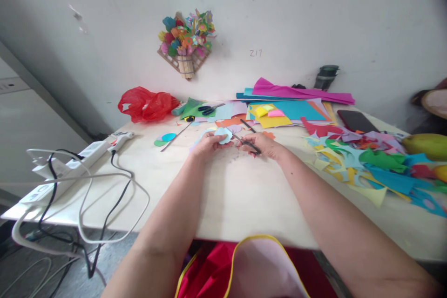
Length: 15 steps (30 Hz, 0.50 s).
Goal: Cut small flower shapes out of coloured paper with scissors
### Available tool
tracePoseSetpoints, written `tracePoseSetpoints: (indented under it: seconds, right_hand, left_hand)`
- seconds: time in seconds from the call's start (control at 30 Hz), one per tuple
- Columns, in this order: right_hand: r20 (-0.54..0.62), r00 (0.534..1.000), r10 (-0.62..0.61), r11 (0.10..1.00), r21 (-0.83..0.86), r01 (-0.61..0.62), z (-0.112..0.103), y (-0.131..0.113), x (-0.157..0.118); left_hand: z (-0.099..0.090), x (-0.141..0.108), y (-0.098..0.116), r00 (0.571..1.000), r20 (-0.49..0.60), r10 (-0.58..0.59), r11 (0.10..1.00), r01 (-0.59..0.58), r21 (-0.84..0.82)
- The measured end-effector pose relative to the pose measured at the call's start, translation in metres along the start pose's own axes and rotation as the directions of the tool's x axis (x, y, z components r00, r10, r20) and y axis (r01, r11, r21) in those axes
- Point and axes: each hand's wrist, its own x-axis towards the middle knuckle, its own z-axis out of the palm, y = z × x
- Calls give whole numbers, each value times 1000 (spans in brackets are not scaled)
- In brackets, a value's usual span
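Note:
Over the middle of the table, my left hand (206, 145) pinches a light blue paper flower (223, 136) with a scalloped edge. My right hand (261, 144) has its fingers in the handles of a pair of scissors (250, 145), whose blades point left at the flower's right edge. Whether the blades touch the paper I cannot tell. Tiny paper bits lie below the hands. Just beyond them are a lilac paper piece (234, 129), an orange paper flower (268, 135) and a dark pen-like stick (247, 125).
Colourful paper scraps (370, 163) are heaped at right, near a dark phone (359, 121). Paper sheets (296, 111) and a second pair of scissors (209, 109) lie at the back. A red plastic bag (146, 104) sits back left. Power strips (70, 167) with loose cables line the left edge.

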Motion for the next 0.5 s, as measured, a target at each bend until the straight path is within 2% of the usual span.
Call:
tracePoseSetpoints:
  seconds: [0.5]
  right_hand:
    - [4,1000,-14,1000,16,13,-1,2,0]
  left_hand:
    - [-3,-1,0,999,46,-11,998,8,70]
